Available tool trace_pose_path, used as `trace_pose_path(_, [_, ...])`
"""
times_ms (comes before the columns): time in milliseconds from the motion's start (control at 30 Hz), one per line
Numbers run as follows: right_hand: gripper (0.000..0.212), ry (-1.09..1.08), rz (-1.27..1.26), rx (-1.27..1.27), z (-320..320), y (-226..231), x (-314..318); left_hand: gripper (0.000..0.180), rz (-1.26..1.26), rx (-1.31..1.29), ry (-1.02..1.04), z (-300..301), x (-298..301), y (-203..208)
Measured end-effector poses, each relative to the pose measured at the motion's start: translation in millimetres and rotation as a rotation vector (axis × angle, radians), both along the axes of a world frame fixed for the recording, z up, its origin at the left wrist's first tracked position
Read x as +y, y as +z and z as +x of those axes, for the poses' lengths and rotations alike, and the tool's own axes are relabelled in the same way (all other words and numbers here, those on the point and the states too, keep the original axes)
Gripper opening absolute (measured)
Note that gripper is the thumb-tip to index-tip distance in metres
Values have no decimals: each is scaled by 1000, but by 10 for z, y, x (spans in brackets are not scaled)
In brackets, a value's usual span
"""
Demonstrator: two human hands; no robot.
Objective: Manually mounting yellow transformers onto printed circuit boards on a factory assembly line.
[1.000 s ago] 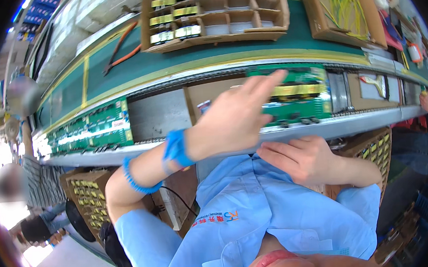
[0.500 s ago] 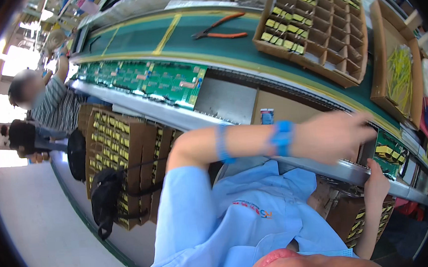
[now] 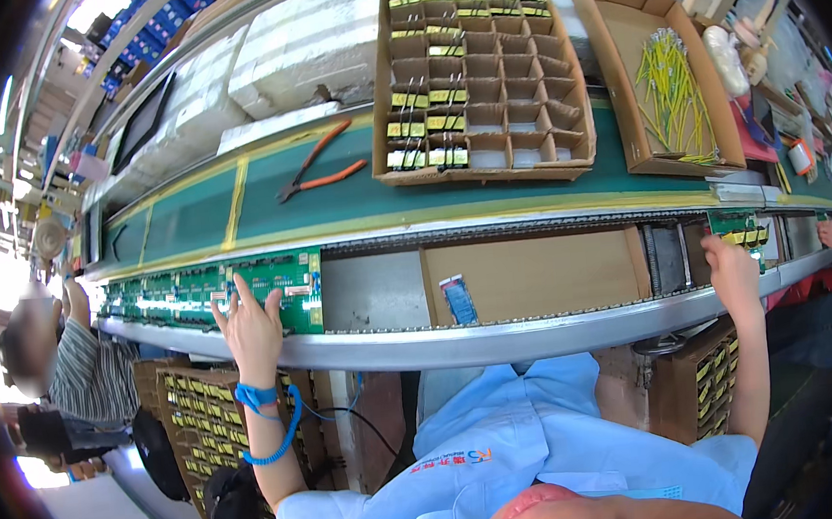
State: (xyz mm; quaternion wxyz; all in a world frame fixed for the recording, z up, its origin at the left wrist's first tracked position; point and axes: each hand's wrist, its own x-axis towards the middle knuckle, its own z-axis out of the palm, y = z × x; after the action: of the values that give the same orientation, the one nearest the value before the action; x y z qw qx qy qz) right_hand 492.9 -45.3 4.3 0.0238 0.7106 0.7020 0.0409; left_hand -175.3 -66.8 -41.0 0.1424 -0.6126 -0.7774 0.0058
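My left hand is open, fingers spread, over the right end of a row of green circuit boards lying in the conveyor track; whether its fingertips touch the board cannot be made out. A blue coiled wrist strap circles that wrist. Farther right, my right hand has its fingers bent closed at the near left edge of another green circuit board, which carries yellow-wrapped components. The fingers partly cover that edge.
Beyond the track lie orange-handled cutters, a divided carton of yellow components and a box of yellow-green wires. A small blue packet rests on cardboard between the boards. A metal rail runs along the near side. People are at both ends.
My left hand has swung from the right side, near the right hand, across to the boards on the left. My right hand stays by the right-hand board. The view has turned.
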Motion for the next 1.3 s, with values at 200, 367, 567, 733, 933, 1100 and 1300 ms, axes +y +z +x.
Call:
trace_pose_path(200, [18,268,350,140,-830,507,954,74,-95,-248,-197,620,-66,267])
trace_pose_path(367, [18,409,444,285,-1371,596,2151,78,-214,-331,-549,1569,-60,473])
trace_pose_path(567, [21,360,442,404,-1764,475,3313,72,-317,-283,-894,2421,169,621])
trace_pose_path(733, [15,379,496,424,-1745,282,3729,8,71,-154,-976,2752,1481,905])
trace_pose_path(933, [11,329,469,432,-1801,347,3719,14,485,-93,-814,2949,3487,972])
trace_pose_path(1100, [15,241,309,387,-1829,453,3596,24,424,-254,-612,3226,4006,778])
trace_pose_path(1300, [14,258,307,416,-1826,447,3465,24,478,-375,-721,3272,3954,651])
